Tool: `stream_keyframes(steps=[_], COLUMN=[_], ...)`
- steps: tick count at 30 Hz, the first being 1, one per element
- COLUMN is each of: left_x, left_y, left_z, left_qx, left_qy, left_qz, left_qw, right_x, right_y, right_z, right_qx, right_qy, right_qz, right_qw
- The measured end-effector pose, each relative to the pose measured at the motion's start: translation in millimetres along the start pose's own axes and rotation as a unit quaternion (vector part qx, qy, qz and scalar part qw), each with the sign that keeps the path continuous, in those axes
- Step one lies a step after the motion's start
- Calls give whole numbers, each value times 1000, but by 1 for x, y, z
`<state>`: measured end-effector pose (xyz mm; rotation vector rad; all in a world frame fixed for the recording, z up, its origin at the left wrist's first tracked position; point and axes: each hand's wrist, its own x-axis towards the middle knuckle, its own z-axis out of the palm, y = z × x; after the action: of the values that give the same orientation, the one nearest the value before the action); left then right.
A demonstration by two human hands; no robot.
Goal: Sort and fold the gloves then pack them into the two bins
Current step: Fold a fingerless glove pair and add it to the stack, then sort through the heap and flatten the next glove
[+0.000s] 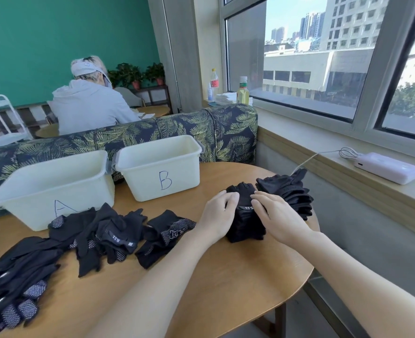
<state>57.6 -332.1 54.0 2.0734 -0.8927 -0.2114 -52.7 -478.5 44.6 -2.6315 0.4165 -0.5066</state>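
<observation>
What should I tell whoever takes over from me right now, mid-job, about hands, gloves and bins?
Left hand and right hand: both rest on top of the folded glove stack, fingers curled onto it.
A second glove stack sits just behind it, toward the window side.
Loose gloves lie unsorted across the left of the table, with another heap at the near left edge.
Bin A and bin B stand at the back of the table; no gloves show inside them.
Done: two stacks folded. Left: fold the loose gloves, pack everything into both bins.
</observation>
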Motion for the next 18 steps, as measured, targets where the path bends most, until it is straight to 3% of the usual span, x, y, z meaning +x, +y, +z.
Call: stream_keyframes(steps=[5,9,14,18], left_x=[-28,-70,-123,-161], left_y=[-9,-23,-62,-95], left_z=[-24,-49,-70,-88], left_qx=[1,-45,-24,-7], left_qy=[83,140,206,236], left_qz=[47,19,-5,-41], left_qw=[995,989,978,971], right_x=[-12,-30,-54,-65], right_y=[-20,-56,-106,-138], right_z=[-1,13,56,97], right_qx=[-6,-10,19,90], right_qy=[118,204,128,30], right_qz=[-38,-126,-151,-103], right_qw=[992,971,980,990])
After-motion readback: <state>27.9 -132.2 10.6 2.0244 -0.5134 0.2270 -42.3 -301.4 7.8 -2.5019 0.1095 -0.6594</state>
